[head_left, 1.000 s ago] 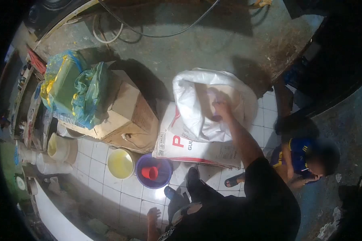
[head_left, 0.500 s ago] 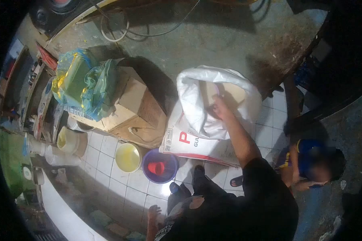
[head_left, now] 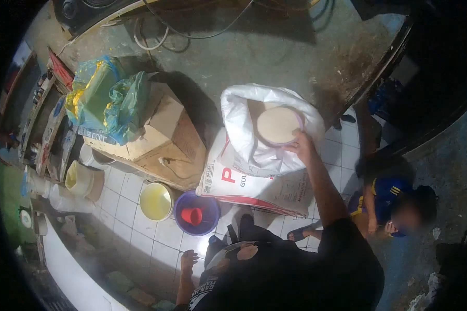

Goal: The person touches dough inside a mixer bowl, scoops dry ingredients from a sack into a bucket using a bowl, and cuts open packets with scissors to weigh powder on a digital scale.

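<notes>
My right hand (head_left: 303, 147) is closed on the near rim of a round bowl (head_left: 286, 142) with a pale purple edge. Fine pale grains, like sugar, fill the bowl level. It is over the mouth of a big white sack (head_left: 238, 116) with its top rolled down; more of the same grains show inside behind the bowl. Red and black print marks the sack's front. My left hand (head_left: 188, 260) hangs low beside my body, holding nothing, its fingers loosely bent and apart.
Left of the sack stands a cardboard box (head_left: 166, 142) topped by a green-yellow plastic bag (head_left: 127, 106). Below are a yellowish bucket (head_left: 156, 201) and a purple basin (head_left: 184, 225) holding a red scoop (head_left: 193, 216). A person in blue (head_left: 381, 199) sits at the right.
My right hand was down inside the sack; it has come up and to the right, with the bowl now full and level in view. The left hand has shifted slightly.
</notes>
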The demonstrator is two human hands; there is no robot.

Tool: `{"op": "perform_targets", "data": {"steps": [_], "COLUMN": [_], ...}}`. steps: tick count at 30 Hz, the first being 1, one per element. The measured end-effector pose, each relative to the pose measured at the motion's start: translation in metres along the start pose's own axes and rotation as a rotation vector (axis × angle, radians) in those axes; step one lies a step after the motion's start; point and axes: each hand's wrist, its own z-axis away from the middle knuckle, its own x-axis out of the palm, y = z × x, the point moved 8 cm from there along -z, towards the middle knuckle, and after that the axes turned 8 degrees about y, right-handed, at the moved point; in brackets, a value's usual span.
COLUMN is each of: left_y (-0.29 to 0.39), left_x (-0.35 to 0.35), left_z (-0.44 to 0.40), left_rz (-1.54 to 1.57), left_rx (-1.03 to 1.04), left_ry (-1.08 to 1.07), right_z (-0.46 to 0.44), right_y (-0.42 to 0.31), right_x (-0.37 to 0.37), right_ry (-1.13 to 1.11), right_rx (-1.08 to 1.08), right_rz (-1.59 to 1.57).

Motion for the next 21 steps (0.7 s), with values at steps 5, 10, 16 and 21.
{"op": "perform_targets", "data": {"steps": [5, 10, 16, 21], "left_y": [-0.058, -0.07, -0.097, -0.134], "left_x": [-0.027, -0.056, -0.089, -0.132], "left_z": [-0.011, -0.001, 0.017, 0.061], "left_rz": [0.055, 0.07, 0.208, 0.265], "left_rx": [-0.126, -0.06, 0.029, -0.111], "left_ry": [-0.095, -0.041, -0.013, 0.169], "right_z": [0.053, 0.115, 0.168, 0.186], "right_y": [-0.016, -0.006, 0.09, 0.24], "right_x": [0.032, 0.087, 0.157, 0.224], "right_ry": [-0.054, -0.169, -0.305, -0.372], "right_rx": [-0.058, -0.064, 0.131, 0.37], "right_rz": [-0.047, -0.031, -0.108, -0.084]}}
